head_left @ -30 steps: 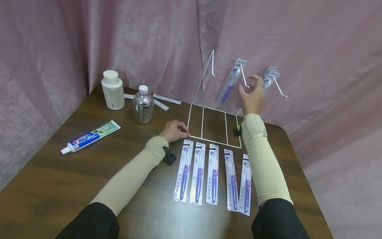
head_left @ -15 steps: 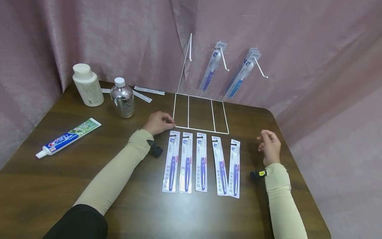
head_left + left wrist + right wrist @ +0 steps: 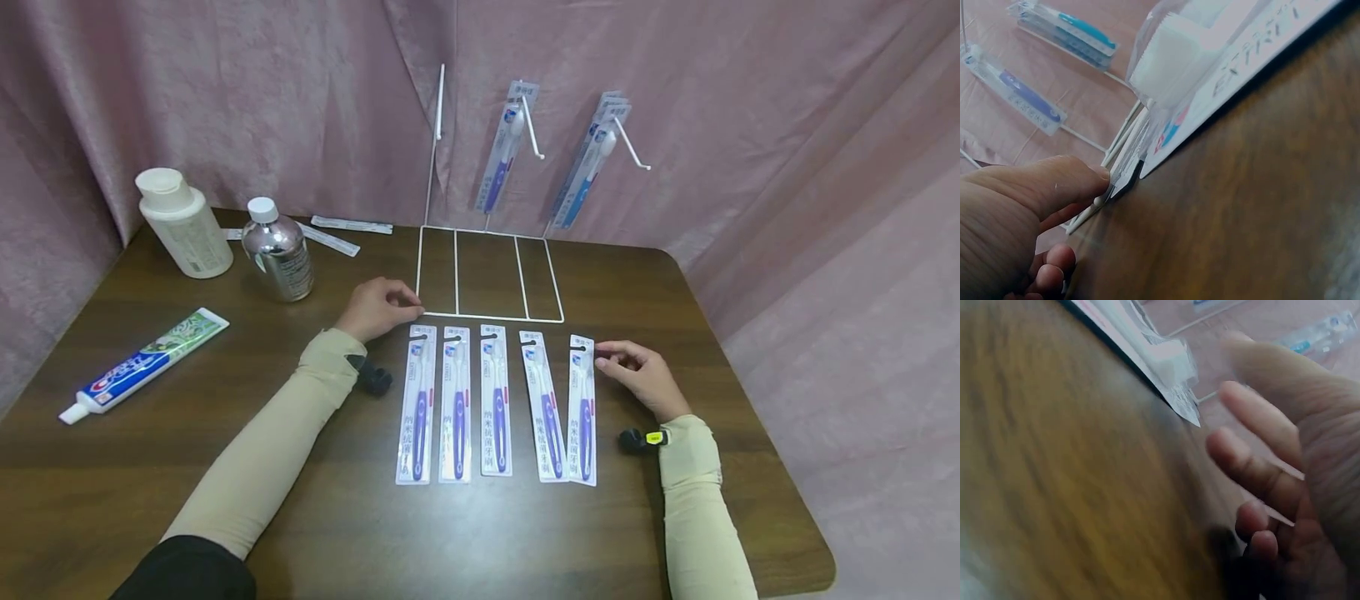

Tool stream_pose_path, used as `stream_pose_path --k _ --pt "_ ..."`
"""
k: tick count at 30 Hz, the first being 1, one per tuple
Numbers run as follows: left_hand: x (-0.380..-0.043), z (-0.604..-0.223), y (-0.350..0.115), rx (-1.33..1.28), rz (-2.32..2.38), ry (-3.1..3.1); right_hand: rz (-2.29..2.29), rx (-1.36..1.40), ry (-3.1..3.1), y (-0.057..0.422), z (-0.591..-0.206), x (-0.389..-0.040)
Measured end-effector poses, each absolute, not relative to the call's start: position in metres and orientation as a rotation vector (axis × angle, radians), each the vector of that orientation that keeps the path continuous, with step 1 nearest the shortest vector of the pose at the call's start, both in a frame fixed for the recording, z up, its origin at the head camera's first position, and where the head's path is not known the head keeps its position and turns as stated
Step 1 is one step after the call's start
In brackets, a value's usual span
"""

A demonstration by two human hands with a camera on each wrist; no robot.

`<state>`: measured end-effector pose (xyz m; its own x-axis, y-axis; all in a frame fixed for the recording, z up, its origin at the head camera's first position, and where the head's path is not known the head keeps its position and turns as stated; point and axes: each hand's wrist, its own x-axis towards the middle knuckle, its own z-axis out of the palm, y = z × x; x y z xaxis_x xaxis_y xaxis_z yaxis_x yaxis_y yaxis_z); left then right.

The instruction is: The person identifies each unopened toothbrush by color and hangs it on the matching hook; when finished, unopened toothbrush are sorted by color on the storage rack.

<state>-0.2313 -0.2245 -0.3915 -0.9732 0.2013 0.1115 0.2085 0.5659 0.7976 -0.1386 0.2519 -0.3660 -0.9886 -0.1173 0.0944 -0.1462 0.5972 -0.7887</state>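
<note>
In the head view, my left hand (image 3: 378,308) pinches the front left corner of a white wire display rack (image 3: 495,317) between thumb and finger. A row of several packaged toothbrushes with purple handles lies on the table before the rack. Beside the rightmost packaged toothbrush (image 3: 581,408) is my right hand (image 3: 643,375), fingertips close to its upper right edge. The right wrist view has that hand's fingers (image 3: 1229,445) spread, with a gap to the package. One packaged purple toothbrush (image 3: 498,154) hangs on the middle hook, and several packages (image 3: 588,167) hang on the right hook.
At the left lies a toothpaste tube (image 3: 146,362). Behind it stand a white bottle (image 3: 187,229) and a silvery bottle with a white cap (image 3: 281,254), near narrow label strips (image 3: 352,225). The left hook (image 3: 440,104) is bare. Pink curtains back the wooden table (image 3: 330,517).
My right hand has come down from the hooks to the table's right side, then leftward to the rightmost packaged toothbrush. My left hand keeps its pinch on the rack. The head view has shifted.
</note>
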Motion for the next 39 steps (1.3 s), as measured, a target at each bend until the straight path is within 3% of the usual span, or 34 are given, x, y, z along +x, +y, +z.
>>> stream_pose_path --k 14,27,32,39 --pt "-0.234 -0.387 -0.227 -0.373 -1.386 -2.768 1.162 0.291 -2.911 0.240 -0.363 -0.141" --pt "-0.232 -0.390 -0.234 -0.335 -1.370 -2.773 1.422 0.282 -2.672 0.234 -0.360 -0.141" --pt "-0.231 -0.392 -0.227 -0.369 -1.383 -2.779 1.335 0.266 -2.580 0.227 -0.327 -0.130" --pt "-0.227 -0.395 -0.221 -0.359 -1.392 -2.743 1.069 0.462 -2.311 0.170 -0.247 -0.129"
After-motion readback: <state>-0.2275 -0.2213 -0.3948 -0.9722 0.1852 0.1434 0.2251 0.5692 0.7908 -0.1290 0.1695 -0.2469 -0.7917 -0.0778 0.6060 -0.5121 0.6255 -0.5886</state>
